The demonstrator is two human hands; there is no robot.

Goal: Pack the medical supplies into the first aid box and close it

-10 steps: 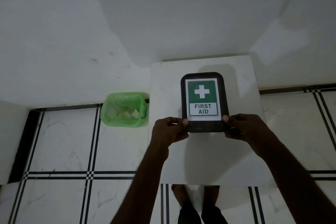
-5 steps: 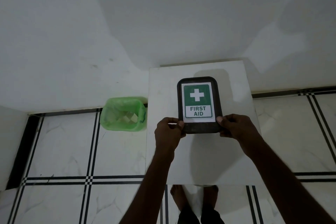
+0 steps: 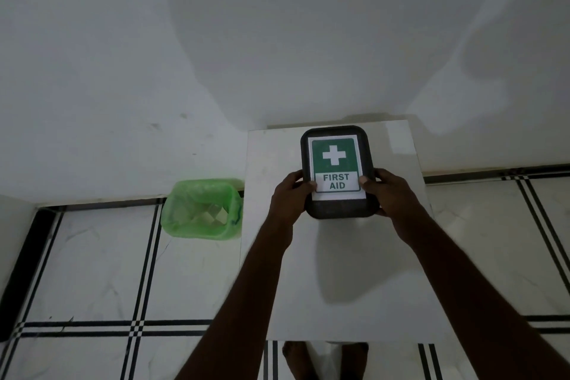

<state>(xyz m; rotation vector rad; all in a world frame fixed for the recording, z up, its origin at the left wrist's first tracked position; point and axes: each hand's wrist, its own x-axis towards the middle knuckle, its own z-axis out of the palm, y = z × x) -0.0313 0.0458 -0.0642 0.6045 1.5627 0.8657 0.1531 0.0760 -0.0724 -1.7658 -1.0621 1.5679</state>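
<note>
A black first aid box (image 3: 338, 210) with a green and white "FIRST AID" label on its lid sits closed, toward the far side of a small white table (image 3: 345, 281). My left hand (image 3: 290, 197) grips its near left edge, thumb on the label. On the near right edge my right hand (image 3: 390, 194) holds it the same way. No loose medical supplies show anywhere.
A bin lined with a green plastic bag (image 3: 202, 210) stands on the tiled floor just left of the table. A white wall rises right behind the table. My bare feet (image 3: 296, 358) show below the table's near edge.
Both hands have slid forward along the box's sides, and the thumbs now press on the label. The box sits a little farther from me on the table.
</note>
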